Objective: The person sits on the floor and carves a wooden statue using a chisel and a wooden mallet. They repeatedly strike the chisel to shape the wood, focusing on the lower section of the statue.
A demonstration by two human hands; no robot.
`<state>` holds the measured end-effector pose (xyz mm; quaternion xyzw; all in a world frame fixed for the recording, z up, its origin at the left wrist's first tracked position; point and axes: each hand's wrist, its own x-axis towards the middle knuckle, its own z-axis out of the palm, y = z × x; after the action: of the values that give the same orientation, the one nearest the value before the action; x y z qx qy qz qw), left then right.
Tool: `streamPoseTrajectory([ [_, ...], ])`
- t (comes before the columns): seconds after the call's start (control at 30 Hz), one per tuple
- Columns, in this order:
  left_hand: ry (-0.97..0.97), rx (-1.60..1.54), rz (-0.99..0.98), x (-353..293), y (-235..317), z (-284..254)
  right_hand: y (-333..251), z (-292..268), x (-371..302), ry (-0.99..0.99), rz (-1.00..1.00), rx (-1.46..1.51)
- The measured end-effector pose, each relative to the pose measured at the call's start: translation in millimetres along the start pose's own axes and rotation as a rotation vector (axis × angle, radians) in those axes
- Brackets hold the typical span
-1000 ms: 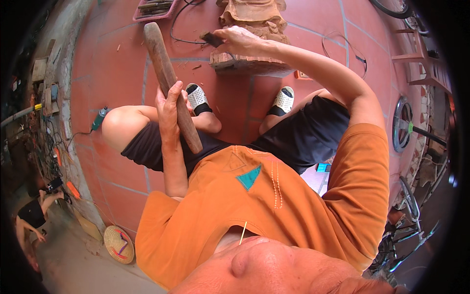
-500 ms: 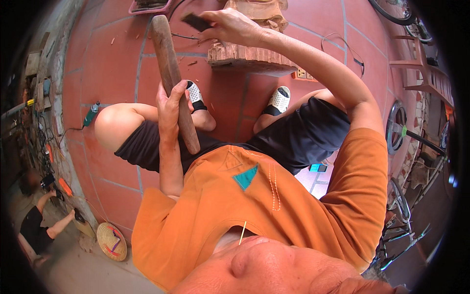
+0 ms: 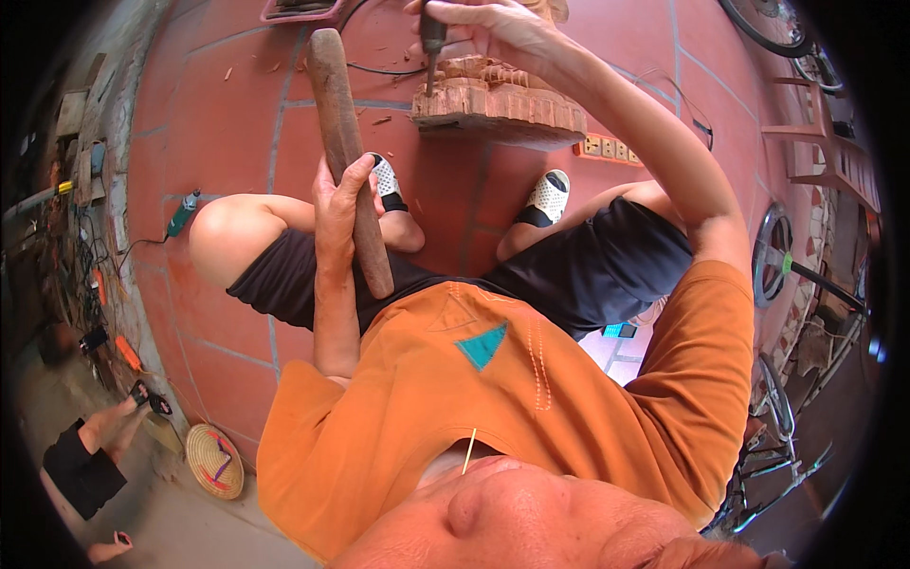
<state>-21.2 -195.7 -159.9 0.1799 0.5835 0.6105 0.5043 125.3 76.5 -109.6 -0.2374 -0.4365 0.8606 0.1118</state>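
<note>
My left hand (image 3: 341, 201) is wrapped round the lower half of a long, worn wooden mallet (image 3: 334, 104), a plain club shape held upright above my left thigh. Stretched forward, my right hand (image 3: 483, 33) grips the dark handle of a chisel (image 3: 433, 36), its narrow blade pointing down. The blade's tip is at the left end of the rough base of a wood carving (image 3: 502, 116); whether it touches cannot be made out. Part of the carving is hidden behind my right hand and forearm.
An orange power strip (image 3: 609, 149) lies right of the carving, a pink basket (image 3: 301, 11) far left. A green power tool (image 3: 183, 214) rests by my left knee. A plastic chair (image 3: 825, 142) stands right. Another person's legs (image 3: 90, 465) and a straw hat (image 3: 215, 462) are at left.
My right hand has moved right and turned the chisel from sideways to pointing down at the carving's base. The mallet stays in my left hand, nearly unmoved. The other person's legs have shifted.
</note>
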Motion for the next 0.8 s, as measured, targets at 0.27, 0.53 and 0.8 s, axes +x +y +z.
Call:
streamPoseTrajectory([
  [0.27,0.006,-0.020,0.000,-1,2,5,4,6,-13,-0.339,-0.032,0.276],
  [0.53,-0.023,-0.004,-0.023,1,-2,8,-1,16,-22,-0.392,-0.056,0.268],
  [0.8,-0.021,0.029,-0.012,0,-2,10,6,19,-18,-0.184,-0.125,0.010],
])
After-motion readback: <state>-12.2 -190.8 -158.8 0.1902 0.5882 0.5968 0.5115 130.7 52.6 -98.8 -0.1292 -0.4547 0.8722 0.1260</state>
